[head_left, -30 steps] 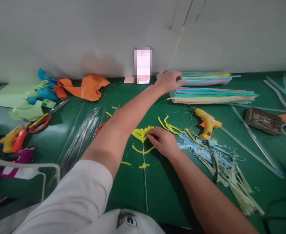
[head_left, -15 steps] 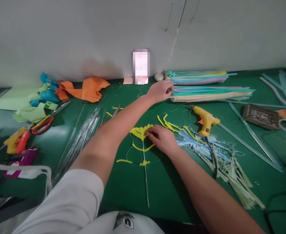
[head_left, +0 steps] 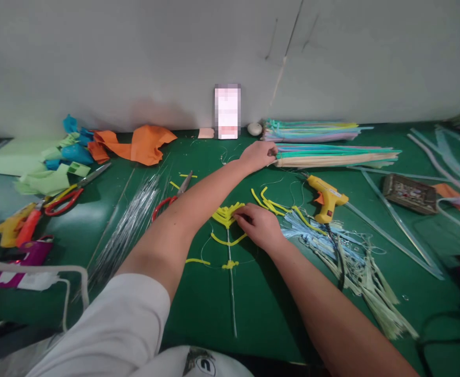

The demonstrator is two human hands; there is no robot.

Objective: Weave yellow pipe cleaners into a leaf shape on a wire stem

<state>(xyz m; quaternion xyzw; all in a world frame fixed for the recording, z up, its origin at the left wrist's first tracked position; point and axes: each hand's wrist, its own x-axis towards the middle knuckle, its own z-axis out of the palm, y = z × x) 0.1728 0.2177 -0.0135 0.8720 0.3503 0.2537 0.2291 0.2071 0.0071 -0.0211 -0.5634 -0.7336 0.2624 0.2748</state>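
While the right hand pins the work down: the left hand (head_left: 259,155) reaches far out to the near end of the strip bundle (head_left: 332,157), so the step in hand looks like fetching a fresh strip for the yellow fan (head_left: 225,214).
Yellow fan: it lies flat on the green counter (head_left: 210,314), under the fingertips of the right hand (head_left: 259,226) and just to that hand's left. Its wire stem (head_left: 232,298) runs from below the fan back toward the person.
Right hand, state: palm down, fingers bent and close together, tips on the fan. Whether they pinch it or only press it cannot be told.
Left hand, state: fingers curled together at the bundle's end, thumb side turned toward it. Whether a strip is clamped between them cannot be told.
Left arm, pose: stretched nearly straight, crossing above the fan, with the white sleeve (head_left: 123,324) low in view.
Right arm, pose: bent, the forearm coming in from the lower right, wrist low over the counter.
What the next move calls for: by judgement, a fine pinch on one strip only, drawn lengthwise out of the bundle so the rest stay stacked, while the right hand keeps the fan from sliding.
Beside the right hand: loose yellow strips (head_left: 271,201) just beyond it, the glue gun (head_left: 326,196) further right, and a pale fringe pile (head_left: 355,256) to its right.
Left of the left forearm: red scissors (head_left: 167,201) and silver wires (head_left: 130,230).
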